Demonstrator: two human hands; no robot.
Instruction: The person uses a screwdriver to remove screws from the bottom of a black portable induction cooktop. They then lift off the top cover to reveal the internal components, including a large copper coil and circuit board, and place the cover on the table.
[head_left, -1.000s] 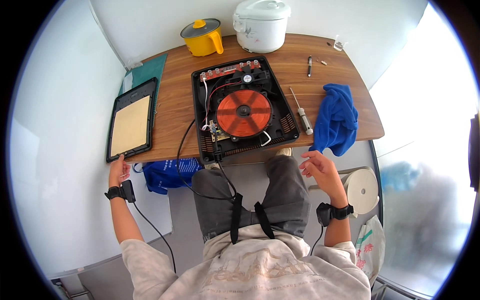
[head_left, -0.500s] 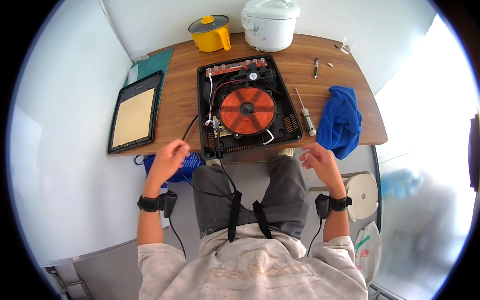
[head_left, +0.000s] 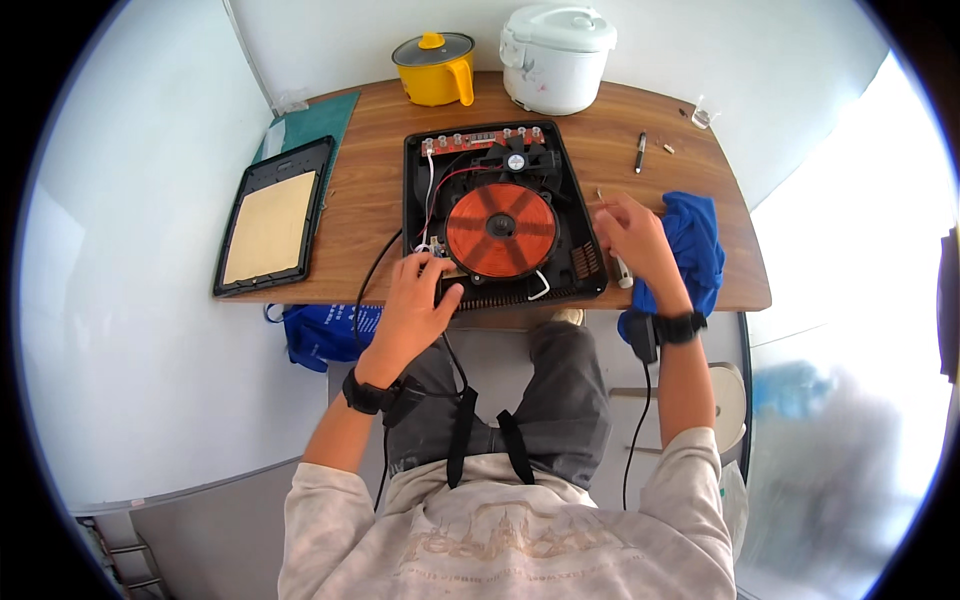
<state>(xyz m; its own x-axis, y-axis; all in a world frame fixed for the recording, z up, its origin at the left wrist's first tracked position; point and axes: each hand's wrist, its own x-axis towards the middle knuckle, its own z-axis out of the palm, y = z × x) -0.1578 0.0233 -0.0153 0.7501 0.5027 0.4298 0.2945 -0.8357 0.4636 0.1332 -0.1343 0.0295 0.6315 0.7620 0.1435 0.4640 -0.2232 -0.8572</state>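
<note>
An opened induction cooker (head_left: 590, 283) lies on the wooden table with its round copper coil (head_left: 502, 230) exposed. My left hand (head_left: 415, 300) rests over its near left corner, fingers spread across the small circuit board and the black casing, with nothing held. Beyond the coil's right side, my right hand (head_left: 632, 232) is over a screwdriver (head_left: 624, 275), fingers partly curled and slightly blurred. The screwdriver's grip end and tip show past the hand, and it lies along the casing's right edge. Whether those fingers grip it is hidden.
The cooker's black cover (head_left: 270, 225) lies at the left on a green mat (head_left: 330, 118). A yellow pot (head_left: 432, 80) and a white rice cooker (head_left: 558, 60) stand at the back. A blue cloth (head_left: 697, 250), a pen (head_left: 641, 152) and a clear cup (head_left: 703, 115) are right. A black cord (head_left: 370, 275) hangs off the front edge.
Both hands have moved forward from the table's front edge: the left onto the cooker's near left corner, the right over the screwdriver. The screwdriver appears unmoved on the table.
</note>
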